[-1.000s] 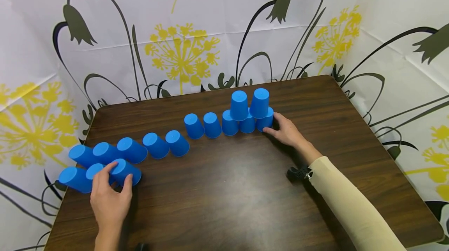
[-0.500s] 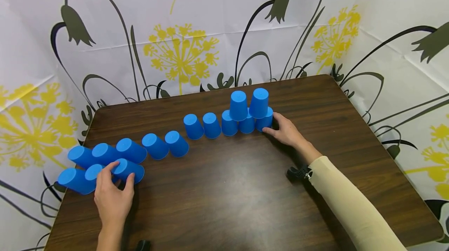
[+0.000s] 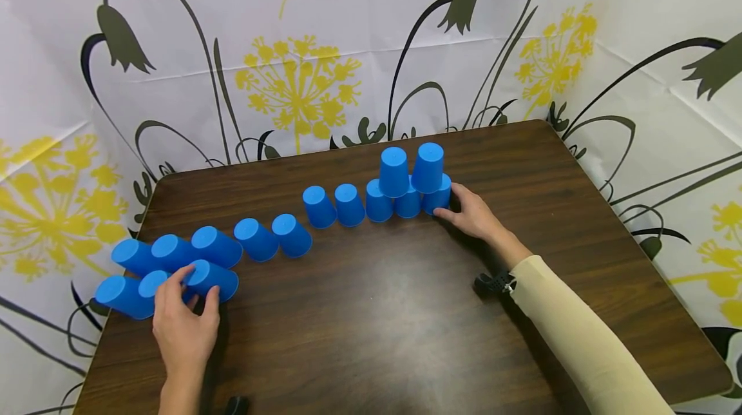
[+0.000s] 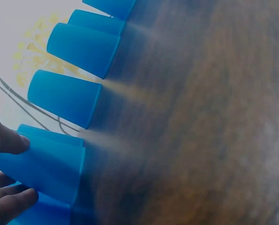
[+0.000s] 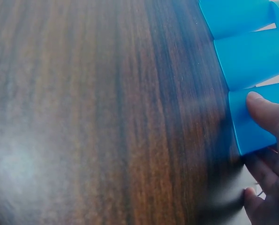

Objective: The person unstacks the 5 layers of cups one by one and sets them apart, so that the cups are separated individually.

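On the left of the head view my left hand grips an upside-down blue cup between thumb and fingers; in the left wrist view the thumb and fingertips lie on that cup's side. Two more upturned cups stand left of it, one partly hidden behind the hand. At the far right of the cups, my right hand holds the end cup of the bottom row. Its thumb presses the front of that cup in the right wrist view. Two cups sit stacked on top of this row.
Behind the left hand stand several upturned blue cups, followed by a pair farther right. Two single cups adjoin the stacked group. The brown table reaches a patterned cloth backdrop. A black strap is around the right wrist.
My left hand has shifted slightly to the right with its cup, opening a small gap to the cup beside it. The right hand stays where it was.
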`<state>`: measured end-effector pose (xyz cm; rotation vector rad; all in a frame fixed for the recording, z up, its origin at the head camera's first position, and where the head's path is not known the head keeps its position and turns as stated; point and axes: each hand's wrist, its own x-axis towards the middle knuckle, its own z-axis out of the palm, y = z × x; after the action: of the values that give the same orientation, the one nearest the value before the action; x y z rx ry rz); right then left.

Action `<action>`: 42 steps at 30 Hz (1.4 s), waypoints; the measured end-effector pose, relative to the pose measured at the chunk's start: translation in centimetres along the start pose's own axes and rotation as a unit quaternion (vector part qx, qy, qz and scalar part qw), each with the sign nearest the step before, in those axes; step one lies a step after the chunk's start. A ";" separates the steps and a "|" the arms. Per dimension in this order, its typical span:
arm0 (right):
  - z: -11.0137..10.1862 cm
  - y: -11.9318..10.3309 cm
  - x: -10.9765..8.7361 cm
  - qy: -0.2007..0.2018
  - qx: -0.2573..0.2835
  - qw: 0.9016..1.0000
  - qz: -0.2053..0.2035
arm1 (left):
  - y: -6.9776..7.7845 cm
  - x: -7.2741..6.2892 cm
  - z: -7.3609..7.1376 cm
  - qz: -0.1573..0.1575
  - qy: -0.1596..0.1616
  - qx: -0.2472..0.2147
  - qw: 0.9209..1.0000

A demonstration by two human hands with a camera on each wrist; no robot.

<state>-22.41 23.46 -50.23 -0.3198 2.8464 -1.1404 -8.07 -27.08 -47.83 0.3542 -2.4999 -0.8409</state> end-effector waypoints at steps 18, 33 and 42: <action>-0.2 -0.1 0.1 -0.002 -0.002 1.000 0.007 | 7.8 0.8 -1.1 0.158 0.013 -0.077 0.984; 0.0 0.0 0.0 -0.004 -0.002 1.000 0.011 | 19.6 -0.3 10.1 0.286 -0.212 -0.146 0.923; 0.0 0.0 0.0 0.002 -0.002 1.000 0.009 | 23.6 1.7 14.9 0.260 -0.201 -0.122 0.936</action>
<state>-22.43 23.40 -50.23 -0.2919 2.8489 -1.1350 -19.35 -1.92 -42.98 -0.6002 -2.6037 -1.0513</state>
